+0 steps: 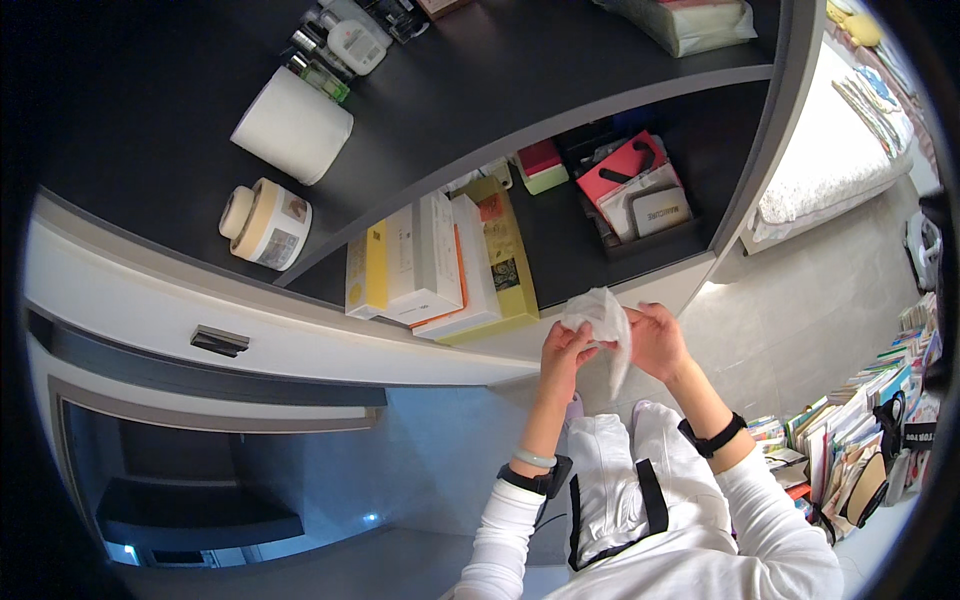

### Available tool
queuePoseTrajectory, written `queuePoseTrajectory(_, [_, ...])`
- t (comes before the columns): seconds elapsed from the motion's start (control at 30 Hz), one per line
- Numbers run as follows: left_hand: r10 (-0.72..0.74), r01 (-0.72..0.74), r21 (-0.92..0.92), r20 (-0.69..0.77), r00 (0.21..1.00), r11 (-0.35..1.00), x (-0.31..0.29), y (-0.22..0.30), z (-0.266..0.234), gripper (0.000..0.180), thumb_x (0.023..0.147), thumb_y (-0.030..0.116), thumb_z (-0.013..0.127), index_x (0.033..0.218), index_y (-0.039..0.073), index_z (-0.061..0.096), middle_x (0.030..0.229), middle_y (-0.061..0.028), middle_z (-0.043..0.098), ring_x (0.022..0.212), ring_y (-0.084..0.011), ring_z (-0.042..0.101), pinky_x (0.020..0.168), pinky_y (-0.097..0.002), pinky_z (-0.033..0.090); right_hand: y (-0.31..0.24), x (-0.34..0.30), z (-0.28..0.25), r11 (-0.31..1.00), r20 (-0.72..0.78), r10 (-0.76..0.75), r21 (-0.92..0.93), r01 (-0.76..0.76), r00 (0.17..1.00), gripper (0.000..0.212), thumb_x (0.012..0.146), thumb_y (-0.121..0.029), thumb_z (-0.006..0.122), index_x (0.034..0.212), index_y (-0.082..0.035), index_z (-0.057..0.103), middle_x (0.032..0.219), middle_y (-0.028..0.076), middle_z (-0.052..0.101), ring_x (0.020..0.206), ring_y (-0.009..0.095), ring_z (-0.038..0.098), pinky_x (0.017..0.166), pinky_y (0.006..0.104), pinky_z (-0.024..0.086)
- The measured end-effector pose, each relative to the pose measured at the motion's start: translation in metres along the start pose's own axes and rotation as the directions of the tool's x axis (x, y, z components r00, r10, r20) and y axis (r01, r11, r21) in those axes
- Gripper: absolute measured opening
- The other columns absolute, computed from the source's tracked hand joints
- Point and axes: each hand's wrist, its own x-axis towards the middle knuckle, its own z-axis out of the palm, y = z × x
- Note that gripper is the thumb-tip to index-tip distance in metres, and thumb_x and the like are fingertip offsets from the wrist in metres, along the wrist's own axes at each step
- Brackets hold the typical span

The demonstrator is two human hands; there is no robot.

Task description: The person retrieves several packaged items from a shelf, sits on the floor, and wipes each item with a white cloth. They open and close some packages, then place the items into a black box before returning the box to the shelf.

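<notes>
A crumpled, thin white tissue (pixel 598 312) hangs between my hands, in front of the shelf unit's lower edge. My left hand (pixel 566 358) is closed on its left side, fingertips pinching it. My right hand (pixel 655 342) grips its right side, the fingers partly hidden behind it. One end of the tissue dangles down between the two hands. Nearest to my left hand is a stack of flat boxes, with a yellow-green box (pixel 512 262) and a white and yellow box (pixel 408 258) on the lower shelf.
A white paper roll (pixel 293 126), a cream-coloured jar (pixel 272 224) and small bottles (pixel 357 46) stand on the upper shelf. Right of the boxes lies a dark tray holding a red packet (pixel 622 166). Books (pixel 835 420) line the floor at right, below a white bed (pixel 830 140).
</notes>
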Motion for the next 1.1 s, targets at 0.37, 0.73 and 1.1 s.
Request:
queuePoseTrajectory(0.37, [0.13,-0.134,0.102,0.046,0.99,0.986,0.049,-0.009,0.054,0.028,0.092,0.024,0.07,0.11,0.008,0.057,0.093,-0.0031,0.062,0.073,-0.0111,0.059,0.068,-0.0274,0.052,-0.046,-0.047,-0.024,0.89,-0.46,-0.45,-0.299,0.344,0.765,0.025,0.098,-0.022,0.057,0.109,-0.001,0.066,0.098,0.002,0.069,0.089,0.012,0.063,0.082,0.0243,0.047])
queuePoseTrajectory(0.73, [-0.276,0.27,0.256,-0.014,0.961,0.928,0.19,-0.005,0.048,0.05,0.101,0.039,0.043,0.131,0.0,0.039,0.099,-0.0286,0.068,0.077,-0.0392,0.072,0.066,-0.0434,0.062,-0.055,-0.104,-0.077,0.859,-0.55,-0.506,-0.39,0.331,0.664,0.021,0.096,-0.027,0.056,0.106,-0.008,0.06,0.097,-0.001,0.063,0.088,0.01,0.06,0.079,0.0254,0.047])
queuePoseTrajectory(1.1, [-0.29,0.274,0.391,-0.018,0.957,0.879,0.17,0.004,0.043,0.047,0.097,0.034,0.047,0.116,-0.009,0.041,0.093,-0.0319,0.068,0.078,-0.0389,0.072,0.068,-0.0442,0.062,-0.069,-0.029,-0.089,0.832,-0.527,-0.465,-0.534,0.149,0.711,0.033,0.097,-0.026,0.055,0.117,-0.002,0.062,0.106,0.005,0.066,0.099,0.013,0.059,0.088,0.0255,0.044])
